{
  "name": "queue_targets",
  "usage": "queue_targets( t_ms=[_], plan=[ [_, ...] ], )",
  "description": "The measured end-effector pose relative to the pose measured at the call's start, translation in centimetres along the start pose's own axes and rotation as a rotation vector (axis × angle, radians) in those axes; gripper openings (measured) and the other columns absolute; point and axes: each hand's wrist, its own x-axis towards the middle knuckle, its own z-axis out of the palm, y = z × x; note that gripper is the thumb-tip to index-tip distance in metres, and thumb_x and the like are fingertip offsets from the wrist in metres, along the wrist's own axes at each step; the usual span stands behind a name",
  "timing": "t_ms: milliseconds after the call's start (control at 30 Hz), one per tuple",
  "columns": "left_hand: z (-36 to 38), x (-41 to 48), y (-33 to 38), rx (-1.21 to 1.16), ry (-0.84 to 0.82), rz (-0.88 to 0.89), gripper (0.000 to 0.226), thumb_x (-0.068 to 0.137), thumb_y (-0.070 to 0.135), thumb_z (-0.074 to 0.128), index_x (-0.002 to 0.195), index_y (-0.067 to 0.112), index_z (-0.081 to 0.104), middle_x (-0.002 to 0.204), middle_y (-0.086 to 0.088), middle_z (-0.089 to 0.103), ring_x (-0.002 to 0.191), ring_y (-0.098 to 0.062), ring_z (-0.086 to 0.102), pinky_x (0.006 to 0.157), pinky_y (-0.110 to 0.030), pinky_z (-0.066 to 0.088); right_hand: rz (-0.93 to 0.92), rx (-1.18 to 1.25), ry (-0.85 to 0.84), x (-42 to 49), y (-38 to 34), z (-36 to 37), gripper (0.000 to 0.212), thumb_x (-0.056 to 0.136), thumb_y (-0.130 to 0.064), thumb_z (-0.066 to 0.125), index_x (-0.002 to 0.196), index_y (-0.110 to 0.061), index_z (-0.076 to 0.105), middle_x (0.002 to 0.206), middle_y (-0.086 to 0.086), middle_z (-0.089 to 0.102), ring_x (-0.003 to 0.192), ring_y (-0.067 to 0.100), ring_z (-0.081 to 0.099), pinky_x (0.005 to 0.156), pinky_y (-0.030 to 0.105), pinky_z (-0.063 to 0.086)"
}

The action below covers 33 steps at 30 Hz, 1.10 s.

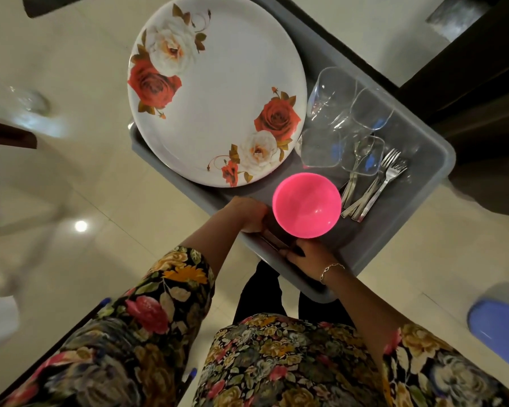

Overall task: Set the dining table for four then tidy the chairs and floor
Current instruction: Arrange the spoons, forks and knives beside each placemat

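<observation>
Closest in, two flowered sleeves reached forward. The right hand (306,257), a thin bracelet (331,270) on its wrist, had its fingers curled over the near rim of the grey tub (400,227). The left hand (247,214) gripped that same rim just beside it, so both hands were clamped on the tub, held above the pale tiled floor (100,201).

Right past the hands, inside the tub, sat a bright pink bowl (306,205), mouth up. To its right a bundle of forks (376,186) lay on the tub's floor, tines pointing away from the person. Beyond them was a cluster of clear glasses (347,113), packed close together. Filling the tub's left side was a big white plate (218,92) printed with red and white roses, its edge overhanging the rim and nearly touching the bowl. Off to the right, low on the floor, was something blue and blurred (500,327).
</observation>
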Motion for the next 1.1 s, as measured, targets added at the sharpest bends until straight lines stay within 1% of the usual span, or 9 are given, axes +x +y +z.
queue_targets(
  t_ms=[200,367,467,600,700,800,867,1000,1100],
  plan=[
    [-1.4,-2.2,0.1,-0.065,-0.093,0.097,0.057,0.086,0.042,0.062,0.137,0.027,0.044,0.133,0.003,0.055,0.124,-0.021,0.047,0.091,-0.029,0.038,-0.038,-0.011,-0.038,-1.6,-0.4,-0.7,0.034,0.093,-0.031,0.052,0.063,-0.024,0.036,0.061,-0.005,0.042,0.072,0.019,0.049,0.063,0.027,0.032],
    [-2.1,-4.2,0.4,-0.06,-0.091,0.154,0.062,0.086,0.04,0.063,0.141,0.023,0.039,0.139,0.001,0.049,0.131,-0.021,0.04,0.094,-0.029,0.031,-0.061,-0.051,-0.083,-2.8,-0.9,-0.6,0.042,0.085,-0.045,0.06,0.099,-0.006,0.054,0.09,0.012,0.06,0.087,0.028,0.057,0.072,0.033,0.041],
    [-2.1,-4.9,0.6,-0.007,-0.072,0.143,0.063,0.084,0.04,0.065,0.139,0.02,0.041,0.135,0.001,0.051,0.125,-0.021,0.044,0.087,-0.026,0.031,-0.079,-0.097,-0.122,-2.8,-1.1,-0.6,0.039,0.086,-0.035,0.063,0.109,-0.006,0.052,0.101,0.009,0.061,0.097,0.026,0.057,0.083,0.034,0.044],
    [-2.1,-6.0,0.7,-0.029,-0.05,0.085,0.048,0.089,0.036,0.059,0.133,0.022,0.048,0.128,0.0,0.055,0.121,-0.022,0.047,0.094,-0.032,0.036,-0.104,-0.008,-0.111,-3.5,-1.9,-1.6,0.012,0.093,-0.02,0.054,0.091,-0.01,0.048,0.068,-0.005,0.047,0.069,0.015,0.05,0.057,0.018,0.042],
    [-2.1,-7.4,0.9,-0.072,-0.008,0.075,0.037,0.09,0.032,0.058,0.123,0.016,0.058,0.119,-0.004,0.063,0.11,-0.023,0.056,0.081,-0.028,0.039,-0.128,-0.022,-0.112,-5.3,-2.7,-2.8,0.018,0.094,-0.014,0.051,0.078,-0.013,0.045,0.057,-0.001,0.045,0.05,0.01,0.041,0.044,0.011,0.033],
    [-1.8,-9.7,1.6,-0.225,-0.025,0.097,0.022,0.09,0.018,0.056,0.108,0.008,0.064,0.106,-0.01,0.07,0.084,-0.019,0.06,0.06,-0.022,0.037,-0.206,-0.1,-0.141,-7.4,-3.8,-4.7,0.02,0.092,-0.013,0.054,0.073,-0.014,0.048,0.059,0.001,0.05,0.051,0.009,0.044,0.053,0.019,0.036],
    [-1.4,-11.8,2.7,-0.362,-0.022,0.127,0.017,0.091,0.014,0.054,0.103,0.008,0.063,0.099,-0.014,0.071,0.071,-0.016,0.059,0.063,-0.021,0.042,-0.252,-0.248,-0.182,-9.1,-5.1,-6.3,0.018,0.091,-0.017,0.057,0.074,-0.014,0.052,0.058,-0.001,0.053,0.051,0.007,0.046,0.057,0.024,0.038],
    [0.8,-16.8,5.2,-0.677,0.172,0.147,0.018,0.091,0.006,0.05,0.104,0.004,0.063,0.087,-0.019,0.067,0.054,-0.01,0.053,0.061,-0.022,0.046,-0.334,-0.508,-0.218,-13.0,-8.4,-9.3,0.031,0.084,-0.027,0.066,0.056,-0.024,0.052,0.041,-0.012,0.054,0.044,0.002,0.051,0.056,0.021,0.042],
    [3.8,-21.4,8.4,-1.002,0.477,0.143,0.01,0.092,0.007,0.054,0.094,0.001,0.061,0.07,-0.008,0.058,0.049,-0.004,0.048,0.048,-0.014,0.039,-0.462,-0.527,-0.072,-17.1,-10.3,-11.5,0.016,0.077,-0.024,0.074,0.067,-0.022,0.061,0.049,-0.011,0.06,0.05,0.005,0.057,0.053,0.015,0.044]
  ],
)
